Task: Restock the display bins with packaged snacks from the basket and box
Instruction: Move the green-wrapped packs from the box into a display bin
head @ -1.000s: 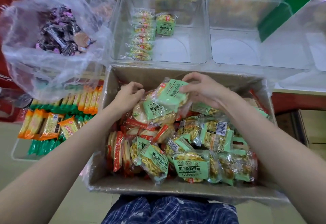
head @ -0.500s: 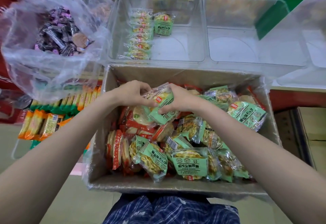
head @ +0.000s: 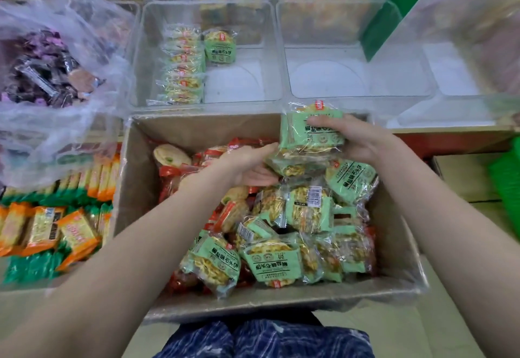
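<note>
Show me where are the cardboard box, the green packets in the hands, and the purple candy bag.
cardboard box point(head: 202, 129): head view, far inner wall.
green packets point(head: 315, 135): head view, top label.
purple candy bag point(head: 42, 76): head view, contents.

Cardboard box holds loose green and red snack packs. Stack of green packs raised at its far rim. Clear bin beyond holds one row.
</note>
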Demonstrator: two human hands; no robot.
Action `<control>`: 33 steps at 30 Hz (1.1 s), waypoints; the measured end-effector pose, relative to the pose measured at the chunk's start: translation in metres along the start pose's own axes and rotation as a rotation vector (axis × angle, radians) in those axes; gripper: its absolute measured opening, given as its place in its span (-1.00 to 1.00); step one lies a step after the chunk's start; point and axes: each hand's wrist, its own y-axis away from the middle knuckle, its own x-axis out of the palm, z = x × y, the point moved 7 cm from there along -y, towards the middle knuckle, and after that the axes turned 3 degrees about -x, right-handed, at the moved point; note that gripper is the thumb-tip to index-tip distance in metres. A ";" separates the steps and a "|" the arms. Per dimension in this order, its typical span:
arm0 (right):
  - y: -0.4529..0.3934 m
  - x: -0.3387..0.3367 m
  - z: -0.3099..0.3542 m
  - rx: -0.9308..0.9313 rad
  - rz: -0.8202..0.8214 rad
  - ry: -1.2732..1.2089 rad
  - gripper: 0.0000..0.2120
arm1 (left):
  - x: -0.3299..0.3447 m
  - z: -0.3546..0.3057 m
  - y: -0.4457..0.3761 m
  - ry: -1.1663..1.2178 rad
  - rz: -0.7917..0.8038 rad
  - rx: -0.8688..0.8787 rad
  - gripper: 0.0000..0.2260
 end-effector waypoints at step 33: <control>-0.265 0.084 0.090 -0.357 -0.273 0.513 -0.11 | -0.210 -0.176 -0.062 -1.119 -0.683 0.429 -0.57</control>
